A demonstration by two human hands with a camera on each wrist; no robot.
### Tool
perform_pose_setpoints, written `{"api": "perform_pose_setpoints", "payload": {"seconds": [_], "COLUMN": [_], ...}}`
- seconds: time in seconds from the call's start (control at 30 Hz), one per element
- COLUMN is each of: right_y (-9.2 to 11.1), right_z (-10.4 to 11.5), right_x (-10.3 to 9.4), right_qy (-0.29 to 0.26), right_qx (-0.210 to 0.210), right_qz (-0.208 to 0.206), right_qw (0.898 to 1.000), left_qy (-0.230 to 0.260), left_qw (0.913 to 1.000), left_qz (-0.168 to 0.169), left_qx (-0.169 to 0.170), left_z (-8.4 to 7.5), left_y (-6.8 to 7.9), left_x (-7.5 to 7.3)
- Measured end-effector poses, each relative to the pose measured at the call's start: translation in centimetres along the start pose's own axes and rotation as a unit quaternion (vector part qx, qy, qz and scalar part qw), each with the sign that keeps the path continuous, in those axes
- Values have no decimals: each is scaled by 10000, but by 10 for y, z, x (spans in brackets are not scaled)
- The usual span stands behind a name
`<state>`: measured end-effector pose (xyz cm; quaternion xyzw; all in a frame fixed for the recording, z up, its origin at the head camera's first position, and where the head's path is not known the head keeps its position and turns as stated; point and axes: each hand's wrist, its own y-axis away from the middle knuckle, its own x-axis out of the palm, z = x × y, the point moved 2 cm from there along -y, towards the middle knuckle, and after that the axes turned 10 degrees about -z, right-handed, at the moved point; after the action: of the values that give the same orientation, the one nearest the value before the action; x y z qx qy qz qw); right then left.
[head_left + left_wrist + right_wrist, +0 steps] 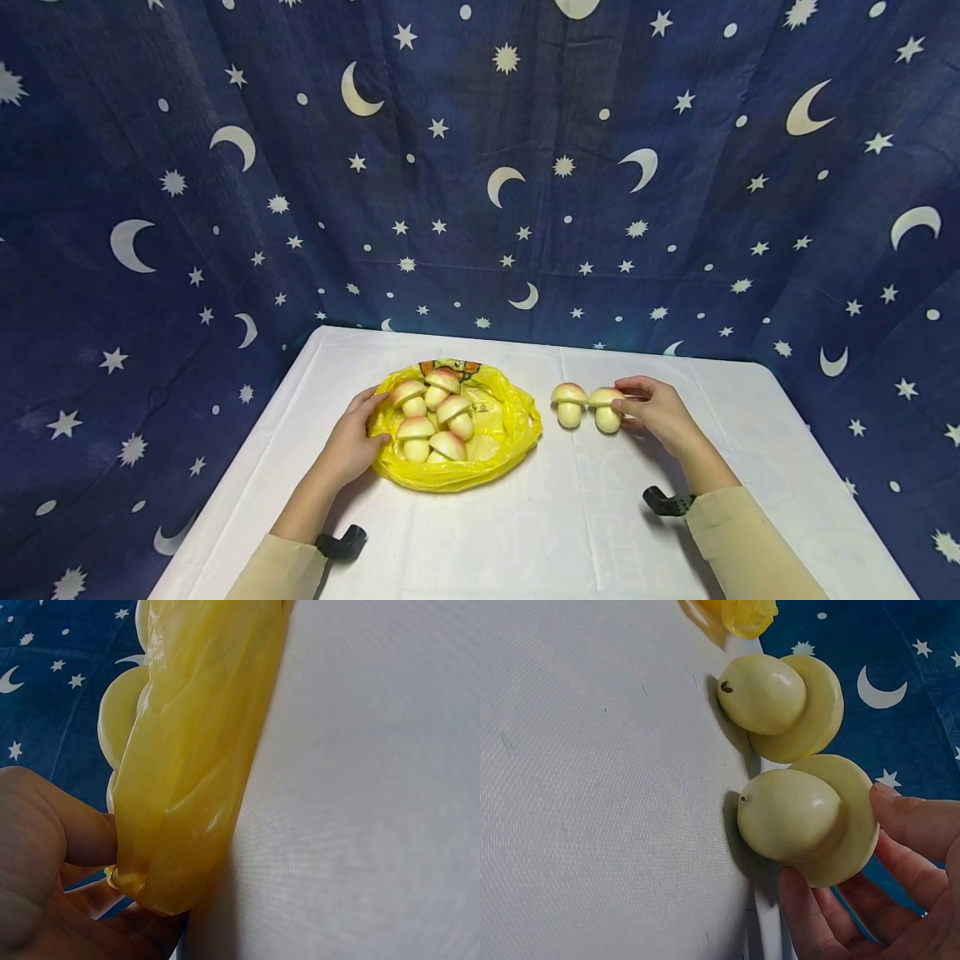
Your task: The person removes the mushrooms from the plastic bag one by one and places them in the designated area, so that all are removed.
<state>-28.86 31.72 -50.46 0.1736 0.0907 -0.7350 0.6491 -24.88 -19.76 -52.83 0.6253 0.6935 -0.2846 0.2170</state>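
A yellow plastic bag (513, 425), its mouth rolled wide, lies on the white table with several pale mushrooms inside, their caps tinged red. On its left side my left hand (352, 442) holds the rim, and the left wrist view shows thumb and fingers about the yellow plastic (195, 765). Two more mushrooms lie side by side to the right of the bag. My right hand (660, 412) grips the right-hand mushroom (791, 817) by its cap, thumb and fingers on opposite sides. The other mushroom (765, 694) lies just left of it, untouched by a hand.
White cloth covers the table (525, 533), whose far edge meets a dark blue curtain (450, 200) printed with moons and stars. Black bands with a short arm are on the left wrist (341, 543) and right wrist (667, 502).
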Motion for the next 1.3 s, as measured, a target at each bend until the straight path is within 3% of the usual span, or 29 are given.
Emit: {"api": "perform_pose_setpoints", "payload": {"seconds": [0.7,1.3], "right_y": [7,20], "right_z": [0,23], "right_x": [-20,-30], "right_qy": [-45,197], "right_qx": [-170,-416], "right_qz": [-3,-106], "right_qw": [9998,9989], "left_qy": [14,74], "left_qw": [10000,10000], "left_qz": [9,9], "left_qx": [-20,27], "left_z": [-1,1], "left_y": [0,0], "left_x": [0,0]}}
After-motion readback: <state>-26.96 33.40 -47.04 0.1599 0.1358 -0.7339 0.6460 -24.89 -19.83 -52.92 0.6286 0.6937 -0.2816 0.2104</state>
